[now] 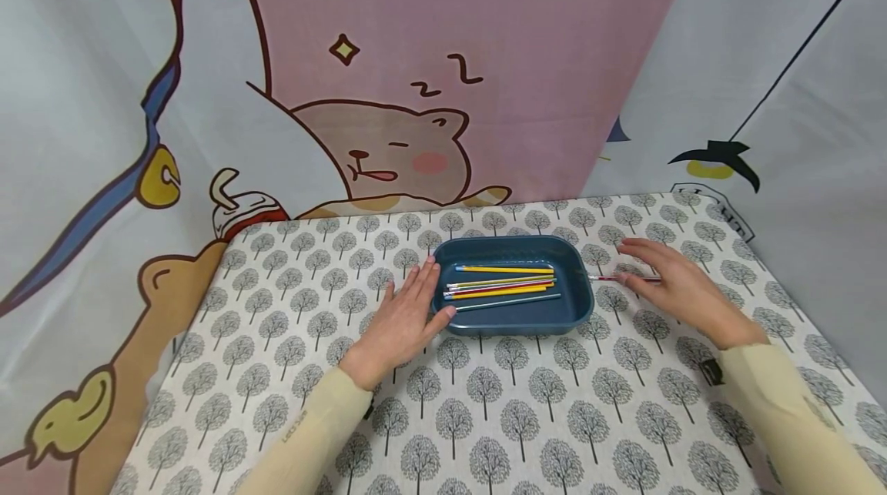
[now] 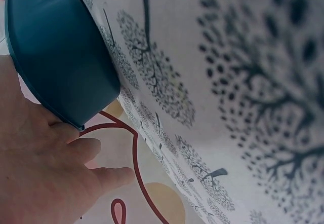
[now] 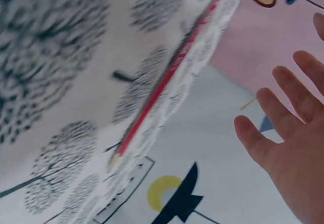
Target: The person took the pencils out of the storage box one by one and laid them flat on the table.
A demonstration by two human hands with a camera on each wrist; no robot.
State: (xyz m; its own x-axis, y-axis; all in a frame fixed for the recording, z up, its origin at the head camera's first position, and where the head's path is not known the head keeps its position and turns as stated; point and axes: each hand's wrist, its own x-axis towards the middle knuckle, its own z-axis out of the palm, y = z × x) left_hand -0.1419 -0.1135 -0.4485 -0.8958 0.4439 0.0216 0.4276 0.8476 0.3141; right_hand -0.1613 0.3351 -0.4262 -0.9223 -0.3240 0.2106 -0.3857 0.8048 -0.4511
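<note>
A dark teal rectangular container (image 1: 513, 323) stands on the tree-print cloth. Several pencils lie lengthwise inside it, among them a yellow pencil (image 1: 509, 270) at the back and a grey-green pencil (image 1: 509, 302) at the front. My left hand (image 1: 398, 326) rests against the container's left end, fingers along the rim and thumb by the near corner. To the right of the container, a red pencil (image 3: 169, 74) lies on the cloth, its tip pointing away from the container. Above it hovers my right hand (image 1: 682, 291), fingers spread and holding nothing; it partly covers the pencil in the head view.
The tree-print cloth (image 1: 485, 410) covers the table. Behind it hangs a cartoon-printed curtain (image 1: 554, 56), which also runs along the left and right sides, close to the table's edges.
</note>
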